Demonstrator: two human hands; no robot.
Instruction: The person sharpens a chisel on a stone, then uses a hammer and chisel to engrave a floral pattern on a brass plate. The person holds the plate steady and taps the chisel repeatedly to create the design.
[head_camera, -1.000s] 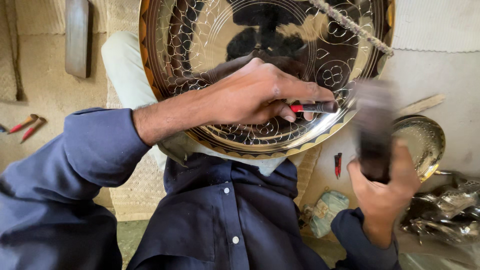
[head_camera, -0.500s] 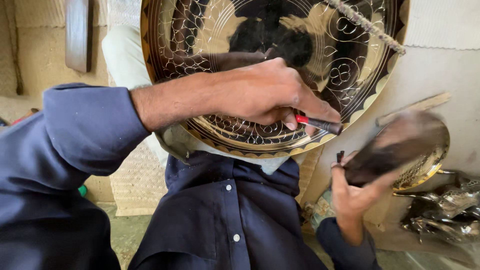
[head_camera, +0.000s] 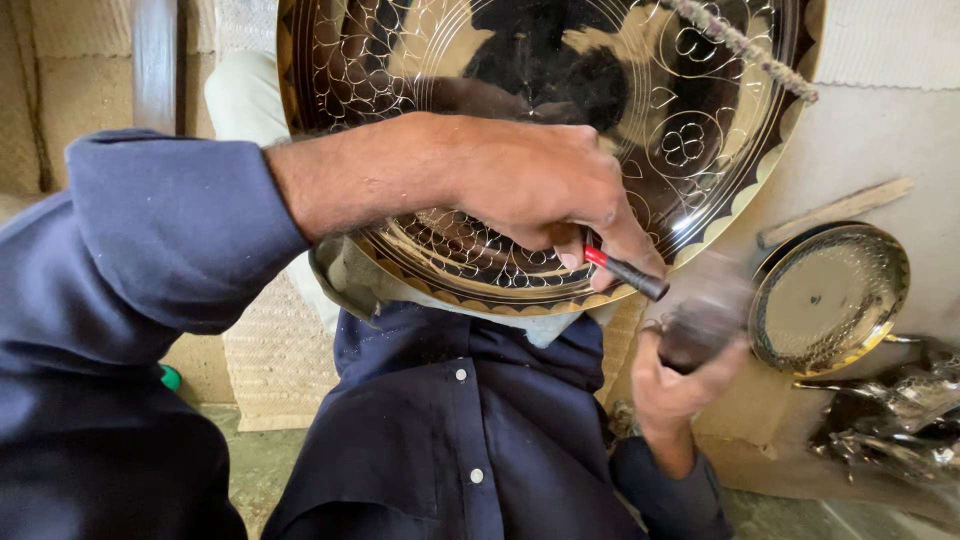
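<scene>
Left hand (head_camera: 530, 190) pinches the red-handled chisel (head_camera: 625, 270) against the lower rim of the engraved brass tray (head_camera: 700, 150) propped on the lap. Right hand (head_camera: 680, 375), clenched on a blurred hammer (head_camera: 700, 320), has swung in from a second ago, closing on the chisel's butt. Little room there; a smaller brass plate (head_camera: 830, 300) leans just right.

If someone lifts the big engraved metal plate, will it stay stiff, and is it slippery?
The large engraved plate is probably stiff: its wide rim keeps an even curve while leaning on the person's lap. Its mirror-like polish suggests a slippery grip. It looks thin for its width, so likely moderate in weight, yet awkward; propped on edge, it may tip or roll if released.
</scene>
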